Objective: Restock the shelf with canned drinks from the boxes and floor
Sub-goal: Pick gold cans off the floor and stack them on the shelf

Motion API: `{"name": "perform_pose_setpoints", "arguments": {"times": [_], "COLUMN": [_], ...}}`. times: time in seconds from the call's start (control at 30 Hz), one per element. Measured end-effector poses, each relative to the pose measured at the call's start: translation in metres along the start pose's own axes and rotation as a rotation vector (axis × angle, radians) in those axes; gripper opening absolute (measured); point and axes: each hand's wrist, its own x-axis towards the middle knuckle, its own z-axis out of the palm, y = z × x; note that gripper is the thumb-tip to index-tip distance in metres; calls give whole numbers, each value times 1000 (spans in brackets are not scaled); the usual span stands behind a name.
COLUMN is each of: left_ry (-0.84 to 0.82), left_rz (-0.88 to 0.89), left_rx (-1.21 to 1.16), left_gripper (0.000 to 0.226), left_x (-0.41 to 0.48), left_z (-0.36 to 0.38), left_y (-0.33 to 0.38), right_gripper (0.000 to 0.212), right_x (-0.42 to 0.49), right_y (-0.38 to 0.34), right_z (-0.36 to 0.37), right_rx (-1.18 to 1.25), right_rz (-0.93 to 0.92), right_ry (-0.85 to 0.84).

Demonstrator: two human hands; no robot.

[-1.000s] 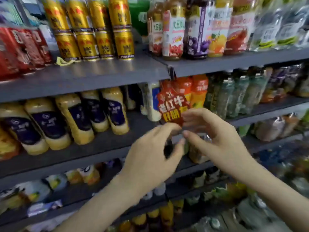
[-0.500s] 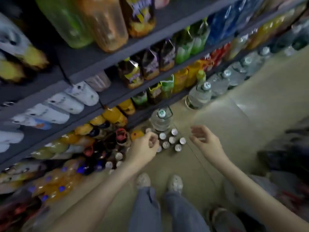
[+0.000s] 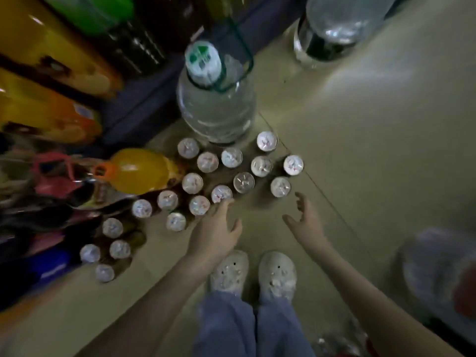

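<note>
On the floor (image 3: 360, 130) beside the shelf (image 3: 139, 109), cans (image 3: 243, 182) are standing clustered; I am holding my left hand (image 3: 215, 235) and right hand (image 3: 307, 225) spread above them, empty, likely choosing cans to grip next.

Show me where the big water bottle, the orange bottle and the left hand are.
big water bottle (image 3: 216, 112): head view, clear body below the cap.
orange bottle (image 3: 139, 171): head view, rounded body.
left hand (image 3: 216, 233): head view, back of the hand.

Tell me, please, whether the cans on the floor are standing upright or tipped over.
Upright: seen from above, the cans show only their round tops, each standing on the floor.
</note>
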Motion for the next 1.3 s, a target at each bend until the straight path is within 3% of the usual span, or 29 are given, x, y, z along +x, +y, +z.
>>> {"name": "perform_pose_setpoints", "arguments": {"times": [0.17,0.33,0.43,0.5,0.57,0.63,0.67,0.73,0.8,0.87,0.93,1.13,1.3], "left_ry": [7,-31,-110,-186,-228,-270,-300,-370,-407,-389,-347,-264,-241], "left_rz": [103,216,314,343,327,225,145,11,-65,-121,-178,-249,-287], "left_rx": [-5,-15,-8,-13,-11,-82,-162,-347,-473,-560,-649,-795,-858], "left_gripper": [48,56,74,83,78,69,66,58,45,30,24,34,52], "left_x": [67,89,95,99,99,97,96,99,102,106,106,84,12], "left_z": [74,113,121,116,109,100,96,86,76,69,66,48,-4], "left_y": [-27,-26,-20,-10,2,11,14,14,12,8,0,-13,20], "right_gripper": [62,60,55,52,49,50,55,59,68,93,103,65,49], "right_x": [91,103,81,63,47,43,46,63,88,116,143,142,15], "right_y": [22,41,39,34,31,33,33,39,42,43,46,37,-9], "right_z": [65,83,59,37,17,0,-8,-14,-11,4,25,41,-30], "right_rx": [140,248,324,355,421,528,599,688,537,303,270,481,726], "right_rz": [-3,-54,4,-23,-35,-46,-58,-51,-97,-213,-238,-130,43], "right_ry": [186,304,176,5,-209,-301,-274,-58,118,105,82,356,325]}}
